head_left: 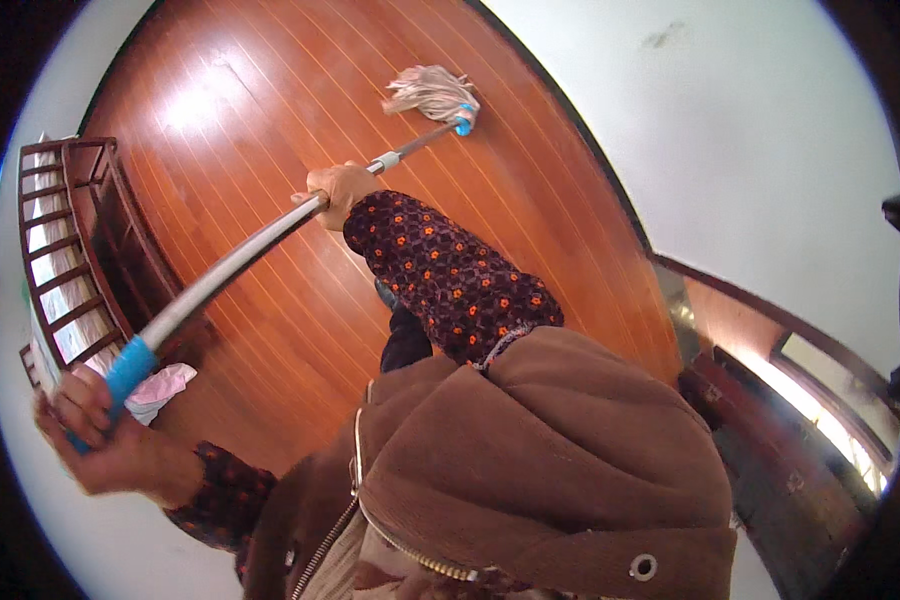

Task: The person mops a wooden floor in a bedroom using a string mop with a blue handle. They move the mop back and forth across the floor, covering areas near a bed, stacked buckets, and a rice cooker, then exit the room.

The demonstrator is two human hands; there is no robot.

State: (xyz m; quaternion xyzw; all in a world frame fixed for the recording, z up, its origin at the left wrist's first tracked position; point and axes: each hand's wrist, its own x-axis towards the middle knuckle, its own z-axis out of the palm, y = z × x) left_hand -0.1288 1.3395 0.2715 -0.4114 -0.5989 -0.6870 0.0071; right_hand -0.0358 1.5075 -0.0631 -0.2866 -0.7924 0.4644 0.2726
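A string mop [435, 95] with pale, greyish strands and a blue collar lies with its head on the wooden floor [270, 120], near the far wall. Its silver pole runs slantwise down to the lower left and ends in a blue grip. My left hand [120, 450] is wrapped round that blue end, close to my body. Farther along, my right hand [338, 190] closes on the pole just below a light grey joint. The right arm, in a dark sleeve with orange flowers, reaches forward across the floor.
At the left stands a dark wooden bench [80, 250] with a slatted back. A pink and white cloth [160, 390] lies beside it. A white wall [750, 120] borders the floor on the right. A dark wooden piece of furniture [770, 450] stands at the lower right.
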